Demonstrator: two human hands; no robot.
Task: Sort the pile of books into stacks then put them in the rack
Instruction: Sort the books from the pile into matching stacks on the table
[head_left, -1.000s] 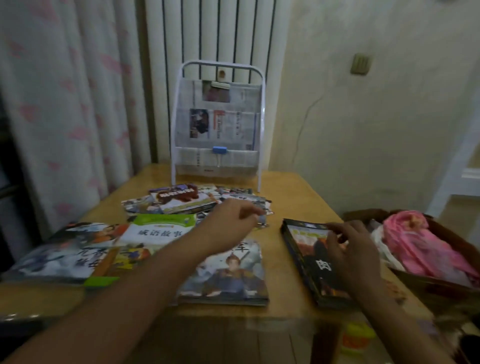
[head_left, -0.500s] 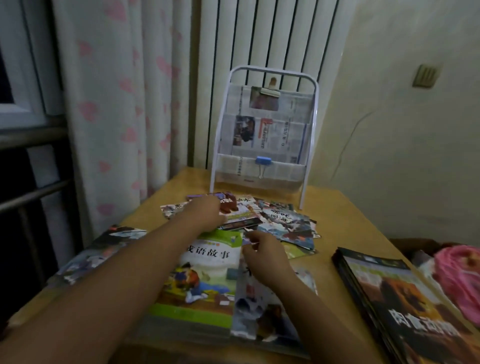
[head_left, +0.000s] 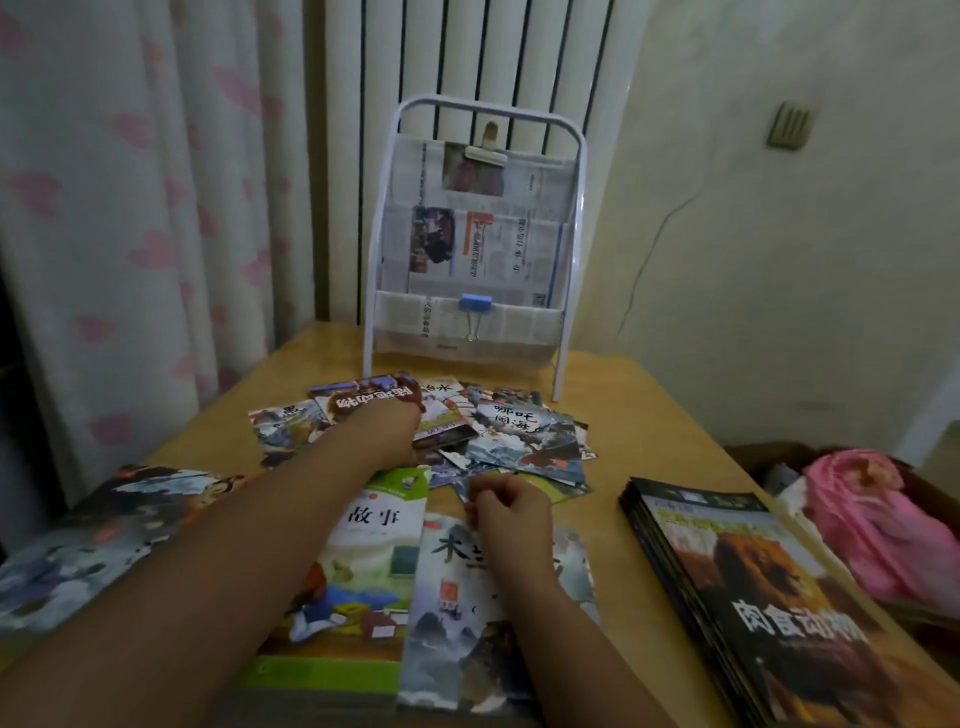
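A white wire rack (head_left: 577, 218) lined with newspaper stands at the back of the wooden table (head_left: 639, 415). In front of it lies a loose pile of small picture books (head_left: 524, 434). My left hand (head_left: 387, 431) reaches into that pile and grips the near edge of a brown-covered book (head_left: 371, 397). My right hand (head_left: 511, 514) has curled fingers that pinch the corner of a thin blue booklet (head_left: 460, 486) at the pile's front. Under my arms lie a green book (head_left: 371, 566) and a grey-blue book (head_left: 462, 634). A dark stack of books (head_left: 753, 597) sits at the right.
A large picture book (head_left: 104, 530) lies at the table's left edge. An open cardboard box (head_left: 924, 488) with pink cloth (head_left: 872, 525) stands beside the table on the right. A curtain (head_left: 130, 208) and a radiator (head_left: 467, 52) are behind.
My right hand left the dark stack and came to the front of the small-book pile. My left hand moved onto the brown-covered book. The view turned left and closer.
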